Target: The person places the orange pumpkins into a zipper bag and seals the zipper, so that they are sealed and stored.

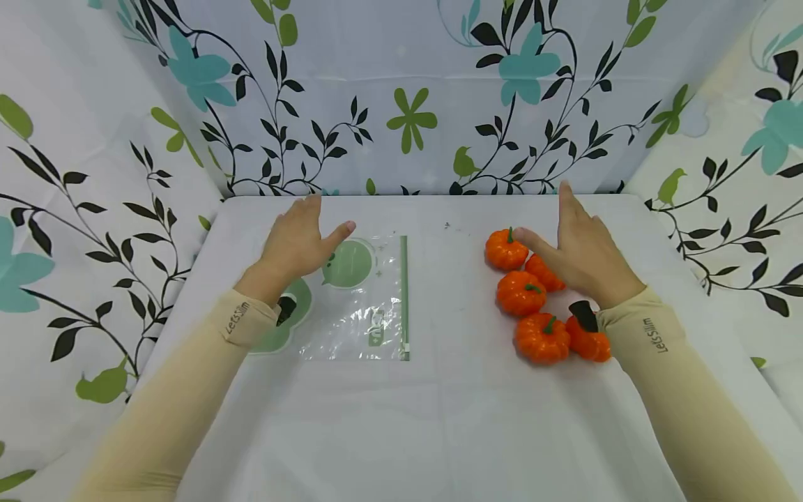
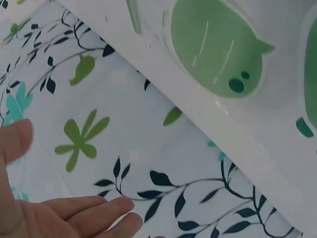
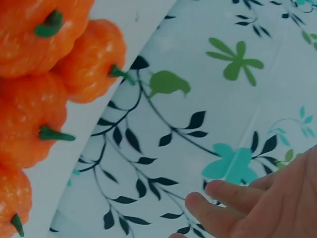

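A clear zip bag (image 1: 351,317) with green printed shapes and a green zip edge lies flat at the left of the white table. My left hand (image 1: 297,240) is over the bag's upper left part, fingers extended, thumb apart, holding nothing. To the right sits a cluster of several small orange toy pumpkins (image 1: 521,293) with green stems. My right hand (image 1: 580,254) is beside and above the cluster, its thumb overlapping the top pumpkin in the head view and its palm bare. In the right wrist view the pumpkins (image 3: 29,119) fill the left side, apart from the fingers.
The white table (image 1: 439,418) has its far edge just beyond both hands. A curtain (image 1: 351,84) with leaves, flowers and birds hangs behind it, and similar patterned cloth (image 1: 69,307) covers both sides.
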The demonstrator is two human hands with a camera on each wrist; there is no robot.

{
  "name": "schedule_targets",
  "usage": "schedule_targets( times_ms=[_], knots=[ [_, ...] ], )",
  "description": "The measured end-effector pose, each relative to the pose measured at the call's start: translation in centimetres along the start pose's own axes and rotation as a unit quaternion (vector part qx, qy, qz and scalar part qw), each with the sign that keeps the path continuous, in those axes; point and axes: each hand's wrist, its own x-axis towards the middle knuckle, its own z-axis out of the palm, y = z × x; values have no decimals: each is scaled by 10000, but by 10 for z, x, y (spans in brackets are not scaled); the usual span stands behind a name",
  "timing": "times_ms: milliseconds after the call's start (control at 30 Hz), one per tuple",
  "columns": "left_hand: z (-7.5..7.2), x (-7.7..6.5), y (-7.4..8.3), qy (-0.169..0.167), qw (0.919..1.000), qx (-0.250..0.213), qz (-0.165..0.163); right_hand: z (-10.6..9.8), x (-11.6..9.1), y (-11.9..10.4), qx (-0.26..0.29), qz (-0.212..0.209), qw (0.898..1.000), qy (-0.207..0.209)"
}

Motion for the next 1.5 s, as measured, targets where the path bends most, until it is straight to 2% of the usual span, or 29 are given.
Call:
schedule_targets(
  times_ms=[100, 200, 367, 667, 767, 867, 1000, 1133, 1300, 1500],
  knots=[
    [13, -5, 13, 90, 9997, -212, 79, -3, -10, -8, 85, -47, 9999, 127],
    [27, -12, 28, 47, 9988, -461, 140, -4, -19, -14, 97, -268, 9992, 268],
    [49, -18, 49, -350, 9974, -588, 210, -2, -31, -20, 147, -543, 9977, 365],
    [85, -28, 69, -1194, 9917, 101, 469, 0, -52, -21, 116, -497, 9987, -31],
    [95, -32, 76, -1331, 9896, 356, 423, -1, -57, -21, 64, -528, 9985, -96],
    [104, -34, 80, -1325, 9889, 585, 325, -3, -60, -21, -13, -474, 9984, -294],
    [115, -33, 85, -1429, 9859, 835, 251, -5, -67, -18, -466, -389, 9956, -720],
    [121, -32, 88, -1513, 9828, 1038, 229, -2, -72, -13, -957, -293, 9873, -1232],
    [125, -31, 88, -1427, 9831, 1121, 233, 5, -75, -4, -1058, -256, 9831, -1473],
    [122, -27, 81, -1414, 9841, 976, 452, 14, -76, 5, -931, -215, 9800, -1748]
  ],
)
